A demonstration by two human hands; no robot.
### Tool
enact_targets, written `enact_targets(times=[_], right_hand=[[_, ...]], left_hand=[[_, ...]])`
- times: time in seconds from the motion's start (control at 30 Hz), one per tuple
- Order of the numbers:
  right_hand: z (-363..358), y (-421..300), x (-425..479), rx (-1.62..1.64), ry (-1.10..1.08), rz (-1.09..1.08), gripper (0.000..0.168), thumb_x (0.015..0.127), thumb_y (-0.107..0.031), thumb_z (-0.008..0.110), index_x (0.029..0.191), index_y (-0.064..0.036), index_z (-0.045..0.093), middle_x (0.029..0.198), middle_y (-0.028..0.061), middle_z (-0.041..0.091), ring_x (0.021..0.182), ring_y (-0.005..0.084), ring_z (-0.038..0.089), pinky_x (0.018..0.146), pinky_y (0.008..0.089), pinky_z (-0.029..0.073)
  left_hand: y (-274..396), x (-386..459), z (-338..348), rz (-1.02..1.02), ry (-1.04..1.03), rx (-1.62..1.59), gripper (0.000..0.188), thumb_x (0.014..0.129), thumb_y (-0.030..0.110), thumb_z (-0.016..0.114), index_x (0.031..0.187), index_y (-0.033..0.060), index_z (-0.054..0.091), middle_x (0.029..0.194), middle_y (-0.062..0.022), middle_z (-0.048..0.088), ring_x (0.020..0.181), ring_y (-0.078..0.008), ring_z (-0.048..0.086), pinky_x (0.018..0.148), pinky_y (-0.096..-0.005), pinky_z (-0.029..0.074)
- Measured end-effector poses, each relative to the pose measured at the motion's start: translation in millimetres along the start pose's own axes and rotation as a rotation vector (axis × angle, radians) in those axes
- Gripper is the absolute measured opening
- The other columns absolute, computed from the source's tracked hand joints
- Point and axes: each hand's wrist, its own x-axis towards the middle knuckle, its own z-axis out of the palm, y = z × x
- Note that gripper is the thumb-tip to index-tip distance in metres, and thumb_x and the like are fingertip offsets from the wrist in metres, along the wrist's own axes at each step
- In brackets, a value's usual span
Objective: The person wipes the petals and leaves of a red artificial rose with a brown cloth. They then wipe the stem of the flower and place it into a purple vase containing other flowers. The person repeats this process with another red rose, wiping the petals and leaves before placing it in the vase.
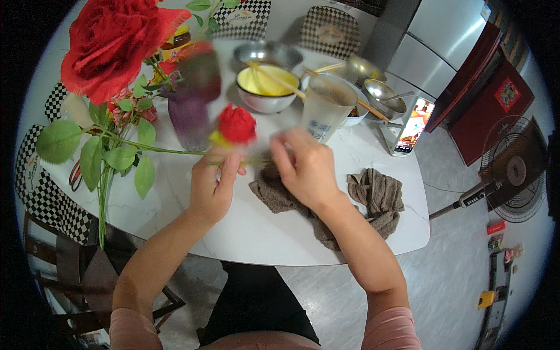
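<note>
My left hand [213, 186] pinches a green artificial flower stem [175, 150] between thumb and fingers. Leaves [120, 156] branch from the stem at the left. Just above that hand is a small red artificial rose [236, 124]; its attachment is unclear. My right hand [306, 168] is motion-blurred, its fingers curled near the stem's right end, and whether they grip it cannot be seen. Below it lies a crumpled brown cloth [278, 188], partly covered by the hand and forearm. A large red artificial rose [122, 48] looms at the upper left.
A purple vase [190, 120] stands behind my left hand. Beyond my right hand are a plastic cup [328, 107], a yellow-lined bowl [267, 83], chopsticks and metal bowls. Another brown cloth [376, 192] and a propped phone [413, 127] are to the right on the white table [258, 240].
</note>
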Motion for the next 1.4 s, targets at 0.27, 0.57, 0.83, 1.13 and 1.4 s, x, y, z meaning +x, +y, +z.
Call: enact_targets(times=[0.27, 0.57, 0.83, 1.13, 1.4], right_hand=[[-5, 15, 2, -0.316, 0.006, 0.041, 0.008, 0.079, -0.010, 0.059, 0.084, -0.004, 0.059, 0.079, 0.0104, 0.057, 0.072, 0.0289, 0.060, 0.057, 0.0402, 0.048], [1, 17, -5, -0.376, -0.160, 0.073, 0.014, 0.082, -0.015, 0.058, 0.085, -0.002, 0.060, 0.076, 0.0125, 0.060, 0.073, 0.0290, 0.061, 0.061, 0.0400, 0.049], [1, 11, -5, -0.404, -0.279, 0.133, 0.017, 0.082, -0.018, 0.058, 0.084, -0.002, 0.061, 0.080, 0.0127, 0.060, 0.077, 0.0293, 0.061, 0.064, 0.0399, 0.049], [6, 10, 0, -0.060, 0.027, 0.057, 0.016, 0.081, -0.004, 0.055, 0.097, -0.002, 0.058, 0.082, 0.0119, 0.059, 0.068, 0.0266, 0.059, 0.062, 0.0363, 0.047], [-2, 11, 2, 0.177, -0.200, 0.484, 0.029, 0.077, -0.017, 0.067, 0.098, 0.002, 0.059, 0.070, 0.0119, 0.059, 0.062, 0.0209, 0.056, 0.059, 0.0318, 0.046]], left_hand=[[-2, 2, 1, -0.018, 0.012, 0.004, 0.021, 0.096, 0.017, 0.037, 0.098, 0.0024, 0.053, 0.097, -0.0072, 0.054, 0.072, -0.0113, 0.058, 0.059, -0.0220, 0.042], [-3, 1, 0, 0.006, 0.008, 0.031, 0.022, 0.096, 0.018, 0.037, 0.097, 0.0024, 0.053, 0.093, -0.0067, 0.056, 0.071, -0.0112, 0.058, 0.058, -0.0225, 0.043], [3, 0, 0, -0.024, -0.021, -0.007, 0.028, 0.097, 0.018, 0.032, 0.096, -0.0001, 0.053, 0.090, -0.0077, 0.056, 0.069, -0.0119, 0.057, 0.060, -0.0230, 0.042], [5, 0, 0, -0.039, -0.024, -0.015, 0.027, 0.096, 0.016, 0.033, 0.094, -0.0002, 0.054, 0.087, -0.0068, 0.057, 0.069, -0.0116, 0.057, 0.060, -0.0231, 0.042], [7, 2, 2, -0.061, -0.008, 0.002, 0.022, 0.095, 0.015, 0.037, 0.095, 0.0017, 0.054, 0.086, -0.0056, 0.058, 0.070, -0.0113, 0.058, 0.060, -0.0229, 0.043]])
